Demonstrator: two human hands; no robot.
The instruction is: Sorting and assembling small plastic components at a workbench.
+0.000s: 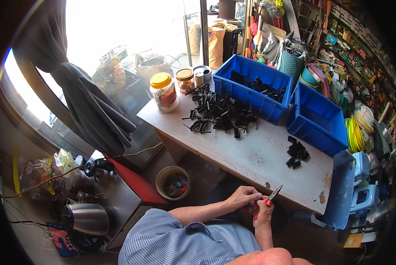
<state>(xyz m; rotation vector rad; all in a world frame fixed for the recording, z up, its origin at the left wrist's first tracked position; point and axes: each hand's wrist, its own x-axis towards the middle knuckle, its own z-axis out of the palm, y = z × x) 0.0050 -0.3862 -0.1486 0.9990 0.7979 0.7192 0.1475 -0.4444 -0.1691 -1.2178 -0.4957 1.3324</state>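
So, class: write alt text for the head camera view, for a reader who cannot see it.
A seated person's right hand grips red-handled cutters while the left hand meets it at the edge of a worn wooden table. On the table lie a pile of black plastic pieces, two blue bins and some jars.

Strong daylight floods through a large window (118, 31) at the upper left, where a grey curtain (92, 106) hangs gathered. A pale, worn wooden table (251, 154) stands in the middle of the cramped shop. Crowded shelves (356, 39) line the right wall, with blue plastic stools (363, 185) below them. A steel kettle (86, 218) sits on a low metal surface at the lower left.
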